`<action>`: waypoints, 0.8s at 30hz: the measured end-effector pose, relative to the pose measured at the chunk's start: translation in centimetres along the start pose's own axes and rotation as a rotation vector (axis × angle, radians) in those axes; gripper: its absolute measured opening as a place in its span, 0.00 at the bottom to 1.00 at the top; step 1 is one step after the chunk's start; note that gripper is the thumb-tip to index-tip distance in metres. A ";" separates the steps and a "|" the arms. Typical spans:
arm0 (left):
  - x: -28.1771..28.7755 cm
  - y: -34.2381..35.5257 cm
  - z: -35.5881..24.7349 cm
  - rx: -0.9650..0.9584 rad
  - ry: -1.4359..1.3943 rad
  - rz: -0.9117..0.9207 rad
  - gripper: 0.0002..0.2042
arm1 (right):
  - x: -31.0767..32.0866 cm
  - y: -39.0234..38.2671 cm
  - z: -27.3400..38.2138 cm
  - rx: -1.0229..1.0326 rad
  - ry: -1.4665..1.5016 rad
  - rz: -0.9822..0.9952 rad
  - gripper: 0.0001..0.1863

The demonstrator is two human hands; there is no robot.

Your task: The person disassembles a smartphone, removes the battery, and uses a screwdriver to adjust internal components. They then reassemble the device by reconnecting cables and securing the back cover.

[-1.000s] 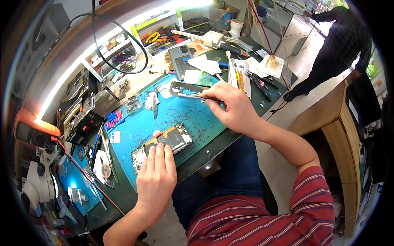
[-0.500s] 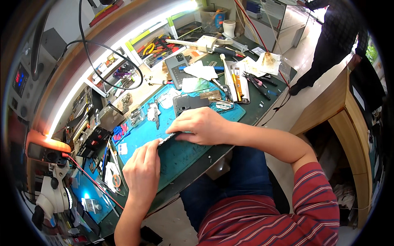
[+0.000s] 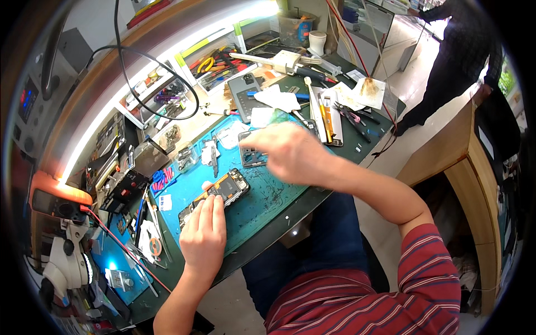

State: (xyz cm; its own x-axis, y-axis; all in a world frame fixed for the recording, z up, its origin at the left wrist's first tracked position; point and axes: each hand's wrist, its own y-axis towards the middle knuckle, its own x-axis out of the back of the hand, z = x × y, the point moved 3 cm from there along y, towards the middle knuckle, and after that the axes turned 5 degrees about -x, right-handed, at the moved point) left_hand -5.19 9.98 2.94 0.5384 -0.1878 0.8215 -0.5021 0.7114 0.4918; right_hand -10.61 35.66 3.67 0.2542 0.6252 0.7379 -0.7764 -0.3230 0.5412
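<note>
An opened phone [image 3: 222,188] with its circuit boards exposed lies on a blue work mat [image 3: 262,198]. My left hand [image 3: 204,231] rests flat on the phone's near end, fingers together, pinning it down. My right hand [image 3: 286,151] hovers blurred over the mat's far part, just right of a dark phone frame piece [image 3: 249,157]. Its fingers look curled, but the blur hides whether they hold a tool.
Tweezers, pliers and screwdrivers [image 3: 329,114] lie on the green bench top behind the mat. A microscope [image 3: 64,271] and an orange meter [image 3: 56,201] stand at the left. A wooden table [image 3: 466,167] is at my right, with a person in dark clothes [image 3: 460,56] beyond.
My right hand swung from the mat's far right down to the phone, then back up toward the frame piece. My left hand stayed on the phone.
</note>
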 end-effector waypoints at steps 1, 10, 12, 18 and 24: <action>0.0 0.0 -0.4 -0.020 0.005 -0.008 0.16 | 1.9 0.0 -0.7 -0.064 -0.160 -0.009 0.20; 0.9 0.2 -1.2 0.093 -0.179 0.165 0.21 | 3.7 -4.3 -2.9 0.048 -0.282 0.221 0.09; 1.3 0.2 -1.0 0.091 -0.218 0.199 0.23 | 3.9 -4.1 -2.7 0.087 -0.318 0.222 0.07; 2.0 0.2 1.7 0.242 -0.554 0.195 0.18 | 5.1 -2.5 -0.5 -0.014 0.002 0.092 0.10; 0.8 -5.1 7.7 0.835 -1.228 -0.128 0.15 | 1.4 -0.3 5.8 0.243 0.105 0.243 0.13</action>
State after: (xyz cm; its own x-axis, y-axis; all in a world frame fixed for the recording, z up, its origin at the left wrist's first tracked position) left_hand -7.43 0.95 3.33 -0.0713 -0.9583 0.2767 -0.9582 0.1429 0.2480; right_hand -6.66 32.53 6.88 0.0086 0.5753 0.8179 -0.6436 -0.6228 0.4449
